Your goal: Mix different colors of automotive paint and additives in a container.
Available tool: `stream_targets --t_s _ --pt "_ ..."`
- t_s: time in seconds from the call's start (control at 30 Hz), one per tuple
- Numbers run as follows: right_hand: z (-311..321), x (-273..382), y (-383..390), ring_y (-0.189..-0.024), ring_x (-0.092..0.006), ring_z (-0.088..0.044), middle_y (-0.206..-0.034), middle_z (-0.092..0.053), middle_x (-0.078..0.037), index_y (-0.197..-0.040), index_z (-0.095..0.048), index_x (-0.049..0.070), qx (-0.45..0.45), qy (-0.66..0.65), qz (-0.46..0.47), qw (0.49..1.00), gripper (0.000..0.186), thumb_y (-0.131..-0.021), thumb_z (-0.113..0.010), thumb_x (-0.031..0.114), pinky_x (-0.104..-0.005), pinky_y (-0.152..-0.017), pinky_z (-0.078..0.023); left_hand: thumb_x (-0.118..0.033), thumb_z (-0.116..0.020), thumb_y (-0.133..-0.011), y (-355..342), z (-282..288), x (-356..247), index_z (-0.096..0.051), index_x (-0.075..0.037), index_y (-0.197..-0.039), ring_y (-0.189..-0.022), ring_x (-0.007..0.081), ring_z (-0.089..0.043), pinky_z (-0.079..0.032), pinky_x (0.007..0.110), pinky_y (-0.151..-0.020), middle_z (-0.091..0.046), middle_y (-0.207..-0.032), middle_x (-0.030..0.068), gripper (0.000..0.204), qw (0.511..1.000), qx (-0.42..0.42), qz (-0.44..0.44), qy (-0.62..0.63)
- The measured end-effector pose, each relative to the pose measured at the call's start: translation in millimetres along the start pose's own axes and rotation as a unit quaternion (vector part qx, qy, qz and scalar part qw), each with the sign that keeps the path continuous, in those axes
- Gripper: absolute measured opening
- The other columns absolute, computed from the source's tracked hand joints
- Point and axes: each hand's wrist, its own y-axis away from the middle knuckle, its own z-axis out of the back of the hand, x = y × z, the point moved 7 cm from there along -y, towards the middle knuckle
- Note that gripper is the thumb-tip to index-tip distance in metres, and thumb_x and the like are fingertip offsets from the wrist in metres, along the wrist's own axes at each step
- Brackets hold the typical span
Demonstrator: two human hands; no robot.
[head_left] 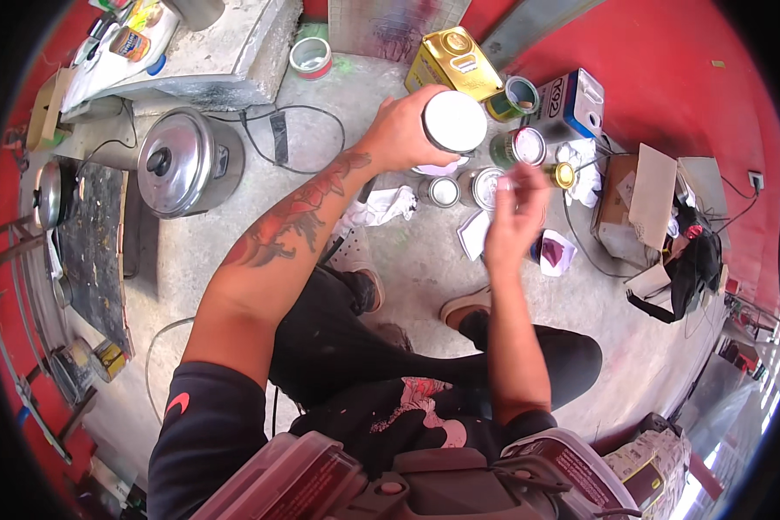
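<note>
In my left hand [399,130] is a round can with a white top [456,121], raised above the floor, my fingers wrapped round its side. Whether that white is a lid or paint I cannot tell. My right hand [516,227] is over the paint cans, thumb and fingers apart, fingertips blurred by motion, with nothing visible in them. Close by are a small can of white paint [445,191], another white-filled can [487,188], a green can with white inside [529,146] and a small gold can [564,175]. Crumpled white paper [381,208] lies below the raised can.
Behind stand a gold rectangular tin [453,62], an open green can [520,94] and a blue-and-white tin [572,104]. A large lidded metal pot [182,165] sits left, beside a loose black cable [338,130]. Cardboard boxes [641,204] and a black bag [692,260] occupy the right.
</note>
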Motion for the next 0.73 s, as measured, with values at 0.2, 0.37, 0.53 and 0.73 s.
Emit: stream_targets --t_s 0.2,0.37,0.53,0.73 --pt "-143.6 -70.0 45.8 -0.105 -0.0236 -0.063 -0.135 -0.051 -0.017 -0.136 -0.047 -0.003 0.151 -0.078 -0.176 0.969 0.067 -0.081 -0.084 0.01 -0.0338 -0.081 -0.053 -0.025 -0.095 -0.059 -33.2 -6.6 -18.6 -0.06 -0.003 -0.129 -0.107 0.0276 -0.072 -0.055 0.038 -0.096 -0.073 -0.114 0.0141 0.081 1.0 0.016 0.006 -0.023" --pt "-200.5 -94.5 15.3 -0.102 -0.0264 -0.066 -0.111 -0.067 -0.02 -0.114 -0.063 -0.002 0.272 0.103 0.0 0.957 0.032 -0.092 -0.069 0.021 -0.0431 -0.081 -0.052 -0.035 -0.093 -0.058 -50.0 -5.1 -26.6 -0.063 -0.011 -0.123 -0.109 0.0276 -0.07 -0.045 0.047 -0.102 -0.073 -0.112 0.0104 0.075 0.999 -0.042 0.012 0.015" --pt "-171.3 -76.3 -13.9 -0.11 -0.0271 -0.067 -0.122 -0.069 -0.012 -0.127 -0.062 0.004 0.332 0.027 0.042 0.942 0.038 -0.096 -0.059 0.027 -0.0397 -0.097 -0.049 -0.04 -0.094 -0.054 -41.8 64.0 -104.6 -0.055 -0.01 -0.14 -0.14 0.0362 -0.048 -0.028 0.06 -0.114 -0.061 -0.138 0.0134 0.099 0.979 -0.188 0.043 -0.059" --pt "-178.0 100.2 8.1 -0.134 -0.028 -0.052 -0.147 -0.054 -0.015 -0.152 -0.042 0.007 0.587 0.067 0.128 0.797 0.068 -0.095 -0.072 0.028 -0.0445 -0.118 -0.036 -0.058 -0.085 -0.07 54.1 177.0 -207.2 -0.017 -0.005 -0.163 -0.155 0.0461 -0.018 -0.013 0.064 -0.123 -0.023 -0.168 0.0179 0.127 0.932 -0.299 0.207 -0.006"
